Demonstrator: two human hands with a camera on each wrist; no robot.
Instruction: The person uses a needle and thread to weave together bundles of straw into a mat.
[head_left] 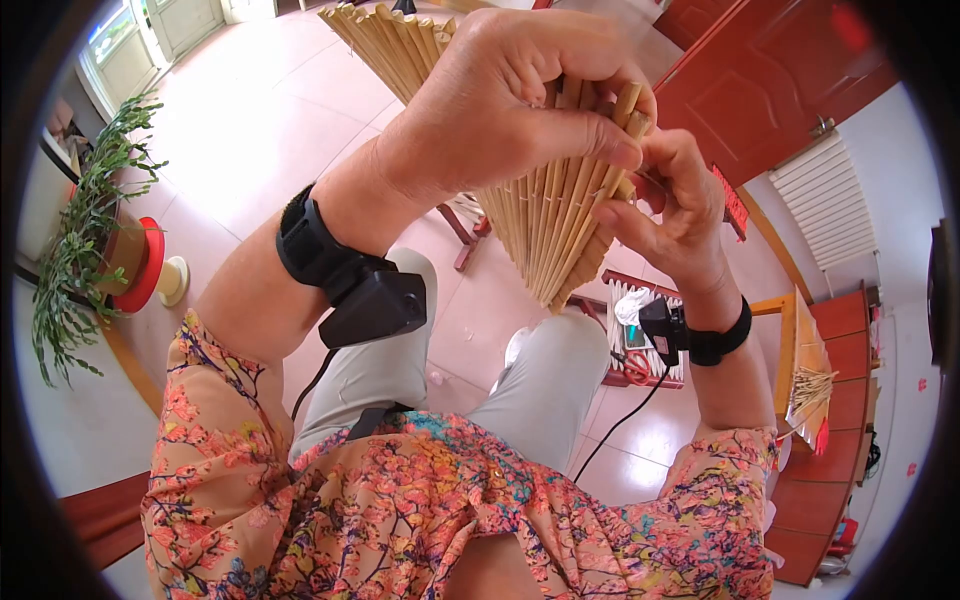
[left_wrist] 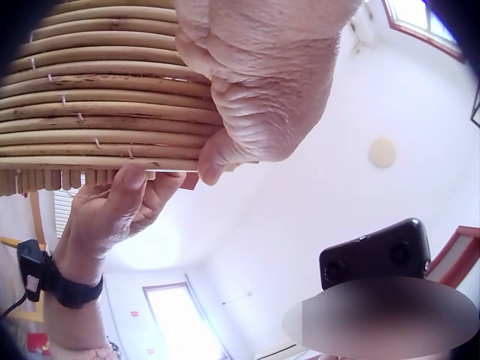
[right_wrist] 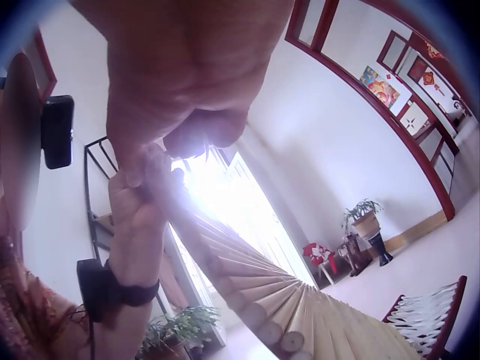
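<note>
A mat of thin tan stalks [head_left: 545,230], stitched side by side with pale thread, is held up in front of the body. My left hand [head_left: 520,110] grips its upper edge, thumb along the outer stalks and fingers curled over the far side. Just below it, my right hand [head_left: 680,205] pinches the same edge between thumb and bent fingers. Seen from the left wrist, the stalks [left_wrist: 90,112] run up to the left palm, and the right thumb presses at the lowest one. In the right wrist view, round cut stalk ends [right_wrist: 292,341] line the mat's edge.
Below the right forearm stands a low stool with a red frame and white webbing [head_left: 655,375], holding red-handled scissors [head_left: 633,367] and white material. A bundle of thin sticks [head_left: 812,388] lies at right. A trailing green plant [head_left: 85,230] hangs at left.
</note>
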